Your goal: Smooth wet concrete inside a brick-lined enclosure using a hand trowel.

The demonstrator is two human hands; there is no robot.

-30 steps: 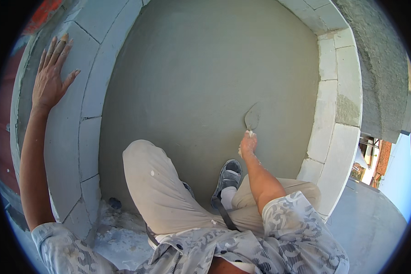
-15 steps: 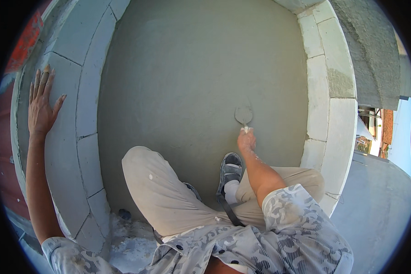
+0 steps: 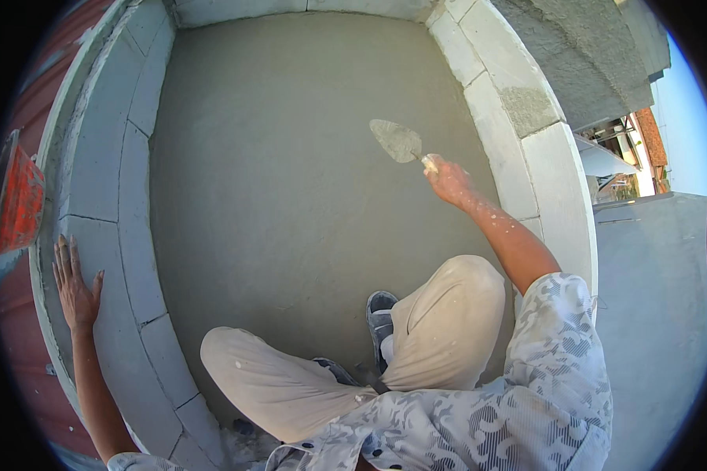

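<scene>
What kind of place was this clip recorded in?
Most likely an outdoor building site, perhaps on a roof. The right hand holds a trowel over a smooth wet cement floor, the left hand rests on a low wall of pale blocks, and neighbouring buildings show beyond.

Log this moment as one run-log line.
right hand: holds trowel, blade on wet cement floor | left hand: flat on block wall | posture: crouched

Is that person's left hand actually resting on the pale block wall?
Touching. The head view shows the left hand lying flat, fingers spread, on top of the pale block wall, with no gap beneath the palm.
</scene>
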